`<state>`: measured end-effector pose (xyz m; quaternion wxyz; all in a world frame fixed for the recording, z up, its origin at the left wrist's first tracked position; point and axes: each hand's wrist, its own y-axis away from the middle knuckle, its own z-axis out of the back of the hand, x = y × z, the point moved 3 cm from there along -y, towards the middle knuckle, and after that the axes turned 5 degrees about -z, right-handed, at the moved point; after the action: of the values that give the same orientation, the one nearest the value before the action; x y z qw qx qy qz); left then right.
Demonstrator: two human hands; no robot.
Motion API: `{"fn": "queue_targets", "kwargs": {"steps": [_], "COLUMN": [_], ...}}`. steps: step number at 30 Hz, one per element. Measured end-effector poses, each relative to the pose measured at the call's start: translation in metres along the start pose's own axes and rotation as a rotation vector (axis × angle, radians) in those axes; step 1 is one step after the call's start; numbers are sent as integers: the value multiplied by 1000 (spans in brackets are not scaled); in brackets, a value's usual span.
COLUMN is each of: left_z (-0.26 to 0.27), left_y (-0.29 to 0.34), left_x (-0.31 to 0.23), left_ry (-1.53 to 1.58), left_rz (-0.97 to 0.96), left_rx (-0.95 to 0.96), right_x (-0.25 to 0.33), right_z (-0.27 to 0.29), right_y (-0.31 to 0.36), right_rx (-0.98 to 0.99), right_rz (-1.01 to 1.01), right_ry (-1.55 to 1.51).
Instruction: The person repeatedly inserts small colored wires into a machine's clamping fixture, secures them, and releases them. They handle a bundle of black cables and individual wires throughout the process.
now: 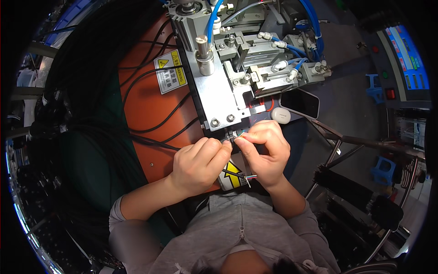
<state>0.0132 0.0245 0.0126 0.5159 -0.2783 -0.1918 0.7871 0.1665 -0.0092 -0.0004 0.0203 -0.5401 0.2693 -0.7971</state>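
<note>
Under the front end of a metal press fixture (pixel 212 102), my two hands meet around a small whitish connector-like piece (pixel 233 135). My left hand (pixel 200 164) is closed, its thumb and forefinger pinched beside that piece. A black cable (pixel 155 141) runs into the left fist. Below the fist a black cable end (pixel 233 173) emerges, with stripped coloured wires (pixel 250 177) fanning out. My right hand (pixel 269 150) pinches thin coloured wires (pixel 242 134) between thumb and forefinger, close to the connector-like piece. The fingertips hide much of the contact.
Pneumatic cylinders with blue hoses (pixel 283 43) fill the right of the fixture. More black cables (pixel 159 77) cross the orange-brown bench (pixel 146 157). A white case (pixel 280 115) and a phone (pixel 301 102) lie at right. Beyond stand a lit control screen (pixel 408 59) and blue stools (pixel 381 171).
</note>
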Motion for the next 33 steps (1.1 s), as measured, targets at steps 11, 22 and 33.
{"fn": "queue_targets", "kwargs": {"steps": [11, 22, 33], "left_z": [1, -4, -8], "left_y": [-1, -4, -4], "left_x": [-7, -12, -4], "left_ry": [-130, -235, -183], "left_rz": [-53, 51, 13], "left_rx": [52, 244, 181], "right_x": [-29, -20, -56], "right_z": [15, 1, -13], "right_y": [8, 4, 26], "right_rx": [291, 206, 165], "right_rz": [-454, -136, -792], "right_ry": [-280, 223, -417]}}
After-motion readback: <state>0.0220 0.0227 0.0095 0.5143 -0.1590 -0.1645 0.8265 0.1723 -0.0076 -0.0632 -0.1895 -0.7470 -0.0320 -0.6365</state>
